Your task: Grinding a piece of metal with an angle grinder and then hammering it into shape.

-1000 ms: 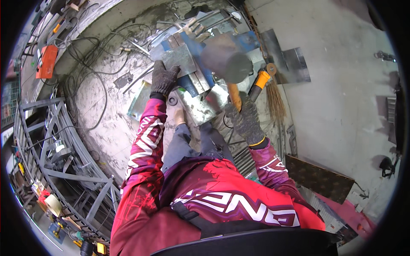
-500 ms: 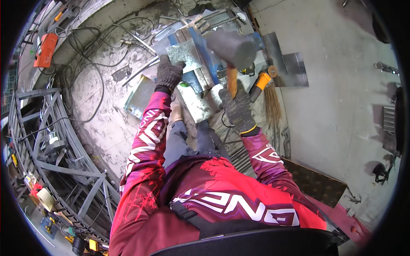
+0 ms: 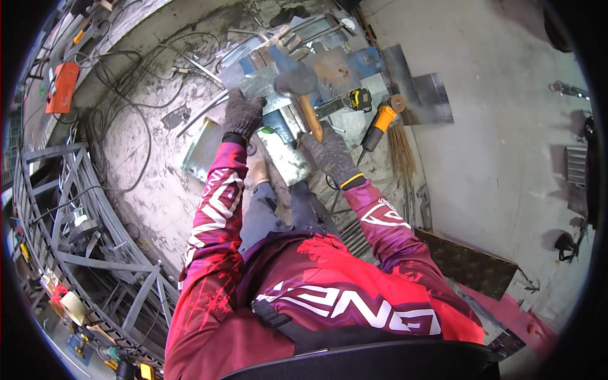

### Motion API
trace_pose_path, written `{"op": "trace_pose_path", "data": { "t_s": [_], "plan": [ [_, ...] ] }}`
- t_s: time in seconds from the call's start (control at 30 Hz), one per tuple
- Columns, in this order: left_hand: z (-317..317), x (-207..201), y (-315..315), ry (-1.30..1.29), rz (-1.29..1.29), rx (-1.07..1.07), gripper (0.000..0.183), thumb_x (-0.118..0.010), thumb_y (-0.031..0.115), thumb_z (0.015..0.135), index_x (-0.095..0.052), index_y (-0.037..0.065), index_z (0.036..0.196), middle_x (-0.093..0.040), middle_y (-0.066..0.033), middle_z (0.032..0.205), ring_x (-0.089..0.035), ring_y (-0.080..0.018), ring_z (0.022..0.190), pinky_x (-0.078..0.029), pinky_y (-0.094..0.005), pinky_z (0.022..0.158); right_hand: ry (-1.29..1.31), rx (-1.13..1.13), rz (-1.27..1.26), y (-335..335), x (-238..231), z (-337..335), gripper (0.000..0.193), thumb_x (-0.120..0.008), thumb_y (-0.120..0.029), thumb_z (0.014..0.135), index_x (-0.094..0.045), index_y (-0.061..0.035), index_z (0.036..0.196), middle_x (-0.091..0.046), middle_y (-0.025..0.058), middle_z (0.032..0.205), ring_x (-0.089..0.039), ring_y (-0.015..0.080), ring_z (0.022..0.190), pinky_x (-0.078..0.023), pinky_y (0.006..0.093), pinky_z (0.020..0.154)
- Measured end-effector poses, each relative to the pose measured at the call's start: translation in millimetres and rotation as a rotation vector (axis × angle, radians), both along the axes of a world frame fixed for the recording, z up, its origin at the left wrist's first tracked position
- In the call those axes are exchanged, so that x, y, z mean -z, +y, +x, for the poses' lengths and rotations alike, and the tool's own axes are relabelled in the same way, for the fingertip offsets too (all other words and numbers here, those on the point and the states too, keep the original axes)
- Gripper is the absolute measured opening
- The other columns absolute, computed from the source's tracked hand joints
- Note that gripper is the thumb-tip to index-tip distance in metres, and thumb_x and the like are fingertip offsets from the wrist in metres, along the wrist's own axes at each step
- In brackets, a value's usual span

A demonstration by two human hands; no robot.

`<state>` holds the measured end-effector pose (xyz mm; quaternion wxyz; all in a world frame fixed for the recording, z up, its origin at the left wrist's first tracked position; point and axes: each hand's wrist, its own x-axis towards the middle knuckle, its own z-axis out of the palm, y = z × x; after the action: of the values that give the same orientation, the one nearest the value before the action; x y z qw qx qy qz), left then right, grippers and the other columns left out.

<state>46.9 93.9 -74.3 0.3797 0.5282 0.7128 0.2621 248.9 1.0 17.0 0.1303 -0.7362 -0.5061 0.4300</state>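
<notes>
My right hand [image 3: 331,155], in a grey knit glove, is wrapped round the wooden handle of a mallet [image 3: 296,78]. The mallet's thick dark head hangs over a small shiny metal sheet [image 3: 266,88] and hides part of it; whether they touch I cannot tell. At the sheet's left edge, my gloved left hand [image 3: 244,115] is closed on it. Below the sheet lie long metal bars [image 3: 292,120] and blue-painted metal. Nearer to me, a brighter metal sheet [image 3: 285,155] lies by my feet.
Right of the work lie an orange angle grinder [image 3: 380,126], a yellow tape measure [image 3: 360,99] and a straw broom [image 3: 400,152]. Dark metal plates [image 3: 434,98] rest farther right. Cables [image 3: 120,76] coil at the left, beside a steel frame [image 3: 95,253] and an orange box [image 3: 63,87].
The mallet has come down and left, from raised near my view to over the sheet. My right hand moved left with it. My left hand and the sheet shifted slightly left.
</notes>
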Motion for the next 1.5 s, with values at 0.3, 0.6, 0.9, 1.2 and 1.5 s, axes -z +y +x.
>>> {"op": "trace_pose_path", "data": {
  "t_s": [0.3, 0.6, 0.9, 1.2, 1.5],
  "plan": [
    [-1.2, -0.9, 1.8, 0.030, -0.018, 0.012, 0.053, -0.074, 0.031, 0.073, -0.052, -0.004, 0.108, -0.062, -0.0323, 0.102, -0.061, -0.0466, 0.098, -0.048, -0.0487, 0.084, 0.061, 0.071, 0.030, 3.0, 7.5, -1.8, 0.050, -0.067, -0.044, 0.086, -0.060, 0.0034, 0.099, -0.066, 0.0221, 0.079, -0.066, 0.0337, 0.071, -0.049, 0.0442, 0.064],
    [-1.2, -1.4, -0.4, 0.027, -0.004, 0.016, 0.057, -0.073, 0.032, 0.075, -0.051, -0.001, 0.115, -0.061, -0.0328, 0.106, -0.060, -0.0472, 0.100, -0.048, -0.0496, 0.086, 0.051, 0.028, 0.105, -4.9, 21.6, -1.8, 0.047, -0.065, -0.043, 0.086, -0.062, -0.0011, 0.107, -0.067, 0.0169, 0.082, -0.066, 0.0315, 0.075, -0.049, 0.0421, 0.067],
    [0.1, 0.2, -2.8, -0.008, 0.032, -0.015, 0.058, -0.073, 0.031, 0.075, -0.052, -0.003, 0.117, -0.061, -0.0314, 0.111, -0.059, -0.0466, 0.104, -0.047, -0.0492, 0.088, 0.020, 0.031, 0.083, 5.4, 23.2, 4.3, 0.047, -0.065, -0.045, 0.086, -0.061, 0.0007, 0.099, -0.065, 0.0218, 0.081, -0.065, 0.0378, 0.077, -0.048, 0.0443, 0.067],
    [-0.1, 0.6, -3.7, 0.010, 0.041, -0.019, 0.056, -0.073, 0.031, 0.076, -0.051, -0.003, 0.114, -0.061, -0.0318, 0.109, -0.059, -0.0473, 0.102, -0.047, -0.0499, 0.087, 0.095, 0.107, 0.122, 3.0, 12.3, -2.8, 0.050, -0.066, -0.046, 0.087, -0.059, 0.0018, 0.101, -0.064, 0.0172, 0.073, -0.064, 0.0310, 0.066, -0.048, 0.0407, 0.060],
    [2.0, -5.0, -4.4, 0.029, 0.060, -0.022, 0.054, -0.075, 0.029, 0.074, -0.052, -0.004, 0.111, -0.061, -0.0313, 0.106, -0.060, -0.0470, 0.099, -0.047, -0.0493, 0.085, 0.394, 0.241, -0.033, -3.9, 13.9, -6.6, 0.040, -0.069, -0.037, 0.087, -0.061, -0.0001, 0.101, -0.063, 0.0075, 0.074, -0.059, 0.0176, 0.064, -0.047, 0.0349, 0.059]
  ]
}}
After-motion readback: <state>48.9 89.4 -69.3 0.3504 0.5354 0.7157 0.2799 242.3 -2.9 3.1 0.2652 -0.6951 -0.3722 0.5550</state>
